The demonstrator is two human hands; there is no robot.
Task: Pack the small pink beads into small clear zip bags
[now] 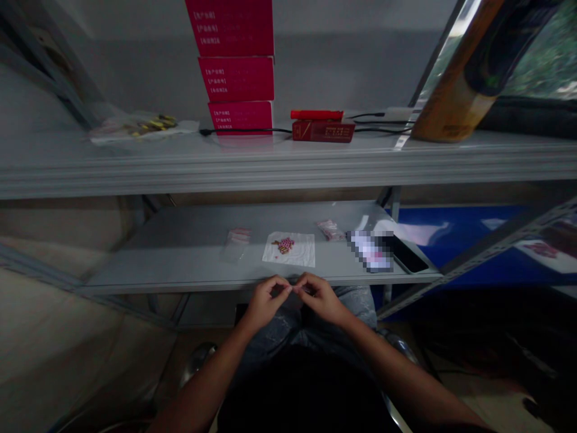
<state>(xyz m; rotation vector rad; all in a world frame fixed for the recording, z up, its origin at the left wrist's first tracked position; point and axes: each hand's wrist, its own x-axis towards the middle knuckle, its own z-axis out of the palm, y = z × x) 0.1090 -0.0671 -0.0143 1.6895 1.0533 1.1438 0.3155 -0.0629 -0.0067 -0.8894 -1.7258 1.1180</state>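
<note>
a tiny item [296, 290], too small to make out, is pinched where the fingertips of both hands meet in the head view. the left hand [264, 305] and right hand [323, 297] are together just in front of the edge of the lower grey metal shelf [180, 270]. on that shelf, nearest the hands, a white paper sheet [300, 257] holds a small cluster of pink and gold beads [283, 245]. a clear plastic bag [235, 245] lies to its left, a pinkish plastic bag [330, 230] behind it to the right. further right are a pixelated patch [370, 251] and a black smartphone [408, 254]. stacked red cartons [235, 78] stand on the upper shelf [270, 165].
</note>
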